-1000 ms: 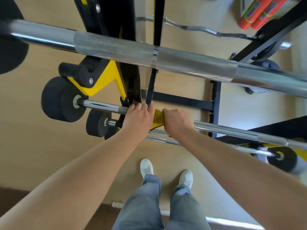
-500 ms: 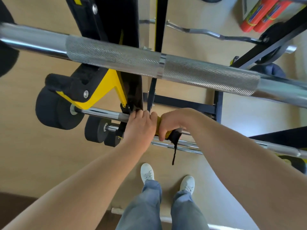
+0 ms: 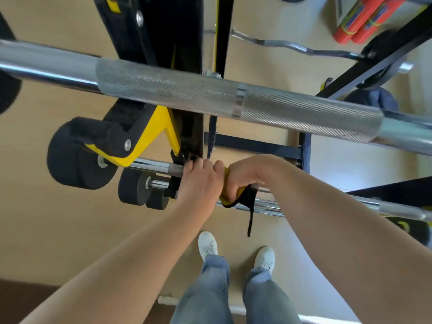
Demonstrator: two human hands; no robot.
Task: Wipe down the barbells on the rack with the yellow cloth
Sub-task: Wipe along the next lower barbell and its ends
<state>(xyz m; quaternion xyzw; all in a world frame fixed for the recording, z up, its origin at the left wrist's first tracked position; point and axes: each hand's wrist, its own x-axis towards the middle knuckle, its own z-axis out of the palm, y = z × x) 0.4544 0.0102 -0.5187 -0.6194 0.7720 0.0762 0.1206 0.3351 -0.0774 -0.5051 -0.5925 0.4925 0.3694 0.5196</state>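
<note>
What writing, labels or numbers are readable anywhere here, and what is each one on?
No text here can be read.
Red tubes: blue labels with print, too blurred to read.
Rack post: yellow sticker at the picture's top edge, cut off, unreadable.
Top barbell, cloth in the right hand, lower bar gripped by the left hand: no markings visible.

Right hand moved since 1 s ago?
Yes. The right hand rolled forward over the bar, twisting the yellow cloth round it; it stayed just right of the black rack post, with no clear slide sideways.
</note>
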